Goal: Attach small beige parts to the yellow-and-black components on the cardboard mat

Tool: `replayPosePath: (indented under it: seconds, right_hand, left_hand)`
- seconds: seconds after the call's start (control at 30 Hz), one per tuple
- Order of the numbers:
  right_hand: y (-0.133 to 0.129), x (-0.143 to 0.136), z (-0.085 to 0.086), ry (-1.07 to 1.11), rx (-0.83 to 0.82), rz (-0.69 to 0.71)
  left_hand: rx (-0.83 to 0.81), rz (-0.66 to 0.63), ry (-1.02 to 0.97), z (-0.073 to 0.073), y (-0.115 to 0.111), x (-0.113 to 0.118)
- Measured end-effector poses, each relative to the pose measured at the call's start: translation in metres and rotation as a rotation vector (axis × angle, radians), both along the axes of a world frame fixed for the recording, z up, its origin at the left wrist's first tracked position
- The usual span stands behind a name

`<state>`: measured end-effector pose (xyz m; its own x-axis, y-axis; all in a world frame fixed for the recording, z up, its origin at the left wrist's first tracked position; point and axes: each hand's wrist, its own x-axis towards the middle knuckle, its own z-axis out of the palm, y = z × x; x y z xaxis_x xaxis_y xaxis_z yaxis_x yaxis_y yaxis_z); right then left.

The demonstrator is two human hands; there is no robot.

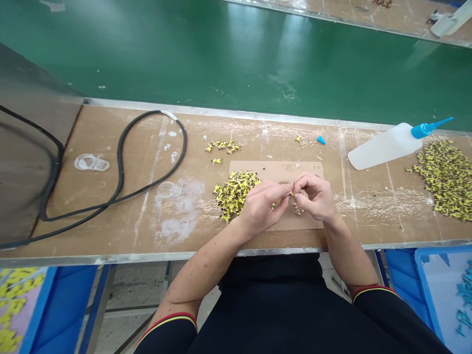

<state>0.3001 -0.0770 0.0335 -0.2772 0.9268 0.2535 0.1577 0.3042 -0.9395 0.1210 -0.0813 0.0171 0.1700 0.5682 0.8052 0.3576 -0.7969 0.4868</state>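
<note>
My left hand [262, 202] and my right hand [315, 197] meet fingertip to fingertip over a cardboard sheet [280, 168]. Pinched in the left fingers is a tiny yellow piece [292, 193], mostly hidden by them. The right thumb and forefinger close in a pinch at the same spot; whatever they hold is too small to make out. Another yellow bit shows under the left palm. Beside the left hand lies a heap of small yellow and dark figures [234, 192]. A scatter of tiny pale pieces [298, 209] lies below the right fingers.
A white squeeze bottle [385, 146] with a blue nozzle lies at the right, near a larger yellow pile [448, 179]. A blue cap [321, 140] and several loose figures [223, 145] lie farther back. A black cable [121, 162] loops at left. Green belt [221, 59] runs behind.
</note>
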Motion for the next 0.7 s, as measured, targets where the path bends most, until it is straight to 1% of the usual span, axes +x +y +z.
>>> replayPosePath:
  seconds: [0.1, 0.17, 0.37, 0.47, 0.57, 0.63, 0.7]
  right_hand:
    - [0.0001, -0.0004, 0.0001, 0.012, -0.034, 0.017]
    - [0.0001, -0.0007, -0.0002, 0.029, -0.045, 0.03]
    - [0.0005, -0.0008, -0.002, 0.052, -0.083, 0.048]
    - [-0.0001, -0.0007, -0.0021, 0.059, -0.085, 0.061]
    - [-0.0019, -0.0009, -0.0024, 0.108, -0.011, 0.062]
    - [-0.0036, -0.0015, -0.0027, 0.161, 0.037, 0.069]
    - [-0.0053, -0.0028, -0.0027, 0.196, 0.046, 0.083]
  left_hand:
    - [0.077, 0.007, 0.065, -0.0011, 0.0008, -0.0007]
    - [0.092, -0.01, 0.078, -0.0007, 0.0007, -0.0012]
    - [0.02, 0.003, 0.033, -0.0026, -0.0023, -0.0003]
    - [-0.115, -0.047, -0.081, -0.0058, -0.0056, 0.0018]
    - [-0.252, -0.108, -0.24, -0.0061, -0.0081, 0.0042]
    - [-0.286, -0.131, -0.319, -0.0042, -0.0084, 0.005]
    - [-0.293, -0.152, -0.378, -0.002, -0.0078, 0.0047]
